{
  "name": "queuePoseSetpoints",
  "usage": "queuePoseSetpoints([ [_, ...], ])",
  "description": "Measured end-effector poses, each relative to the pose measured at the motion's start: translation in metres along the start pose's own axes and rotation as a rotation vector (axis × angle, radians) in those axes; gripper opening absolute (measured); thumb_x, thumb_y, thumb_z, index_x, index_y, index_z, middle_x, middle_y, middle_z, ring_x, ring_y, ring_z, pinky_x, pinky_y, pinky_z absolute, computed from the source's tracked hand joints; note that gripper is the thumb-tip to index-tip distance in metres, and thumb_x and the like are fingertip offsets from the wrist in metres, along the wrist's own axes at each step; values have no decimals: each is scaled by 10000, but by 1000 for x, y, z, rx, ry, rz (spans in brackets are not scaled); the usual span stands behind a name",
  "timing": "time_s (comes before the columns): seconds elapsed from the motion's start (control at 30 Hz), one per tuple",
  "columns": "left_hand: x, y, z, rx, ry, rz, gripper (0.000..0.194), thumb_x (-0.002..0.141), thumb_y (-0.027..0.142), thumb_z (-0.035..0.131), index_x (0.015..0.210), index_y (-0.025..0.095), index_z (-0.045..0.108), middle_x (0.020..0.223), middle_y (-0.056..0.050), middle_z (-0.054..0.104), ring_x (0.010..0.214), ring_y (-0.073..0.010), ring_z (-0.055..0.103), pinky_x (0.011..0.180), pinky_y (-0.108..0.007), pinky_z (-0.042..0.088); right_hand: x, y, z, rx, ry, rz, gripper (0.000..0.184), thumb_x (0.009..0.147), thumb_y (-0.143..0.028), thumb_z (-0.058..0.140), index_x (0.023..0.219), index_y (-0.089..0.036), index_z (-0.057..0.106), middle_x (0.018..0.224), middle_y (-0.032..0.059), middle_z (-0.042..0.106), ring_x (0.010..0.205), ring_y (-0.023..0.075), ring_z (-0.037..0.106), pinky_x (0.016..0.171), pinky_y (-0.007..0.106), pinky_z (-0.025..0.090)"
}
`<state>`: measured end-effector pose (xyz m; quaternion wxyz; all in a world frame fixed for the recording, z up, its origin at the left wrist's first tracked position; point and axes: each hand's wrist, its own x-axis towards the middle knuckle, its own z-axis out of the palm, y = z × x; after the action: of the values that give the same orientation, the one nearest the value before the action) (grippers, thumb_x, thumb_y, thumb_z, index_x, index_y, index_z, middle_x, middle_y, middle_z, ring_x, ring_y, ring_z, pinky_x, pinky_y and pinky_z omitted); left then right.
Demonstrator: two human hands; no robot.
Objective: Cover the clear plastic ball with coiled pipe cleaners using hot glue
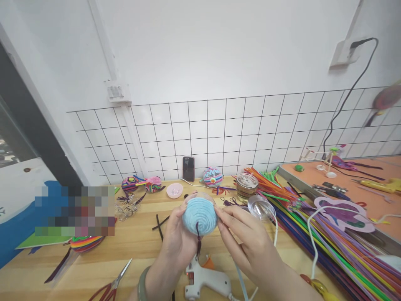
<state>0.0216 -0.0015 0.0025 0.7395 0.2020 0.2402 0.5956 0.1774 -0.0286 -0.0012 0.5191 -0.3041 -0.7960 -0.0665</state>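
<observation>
The blue coiled ball [202, 214], at six o'clock from view centre, is clasped between my left hand [176, 239] (its eight o'clock) and right hand [247, 235] (three); I judge it light, soft-skinned, best held by its sides.

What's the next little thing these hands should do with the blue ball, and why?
Perhaps the right hand should press gently along the edge of the light blue ball: its fingers are at that edge, the left hand cradles the ball, and the glue gun lies on the table, in neither hand.
</observation>
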Motion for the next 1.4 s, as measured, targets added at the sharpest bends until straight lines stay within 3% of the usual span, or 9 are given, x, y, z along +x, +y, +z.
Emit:
queuePoseSetpoints([
  [0.27,-3,-2,3,11,-7,15,155,683,289,669,785,172,666,723,-8,681,611,-150,588,525,-245,435,1,-1,-2,-5,-42,49,285,929,-141,489,1194,-107,591,961,126,662,881,213,649,735,346,579],
  [0.47,-3,-4,4,16,42,12,217,775,293,579,853,135,706,847,-60,724,823,-226,651,738,-336,517,0,-4,-4,-103,-107,52,428,951,-372,507,1250,-68,551,1004,164,669,925,253,663,714,361,609],
  [0.63,-6,-8,11,0,13,13,281,878,296,488,846,125,709,851,-77,723,921,-242,649,858,-372,497,-3,0,0,-118,-128,107,423,931,-369,544,1228,-68,537,1006,167,653,906,255,655,734,380,604],
  [0.9,-9,-13,8,3,-203,-93,408,963,434,377,1005,169,684,980,-88,717,1030,-252,621,944,-424,445,0,9,-10,5,-228,277,435,867,-235,625,1274,-194,479,1057,95,587,942,235,608,781,395,562],
  [1.13,-8,-15,-1,22,-294,-42,518,920,563,414,1231,193,601,1223,-104,651,1195,-276,539,1011,-420,396,-1,10,-15,21,-240,316,480,874,-268,589,1327,-247,432,1287,109,486,1228,265,497,997,430,478],
  [1.4,-10,-23,-3,91,-380,29,575,905,589,431,1372,259,493,1412,-55,531,1325,-262,429,1090,-388,325,-2,16,-11,63,-213,318,567,836,-234,630,1343,-289,383,1380,76,491,1298,254,458,1066,444,427],
])
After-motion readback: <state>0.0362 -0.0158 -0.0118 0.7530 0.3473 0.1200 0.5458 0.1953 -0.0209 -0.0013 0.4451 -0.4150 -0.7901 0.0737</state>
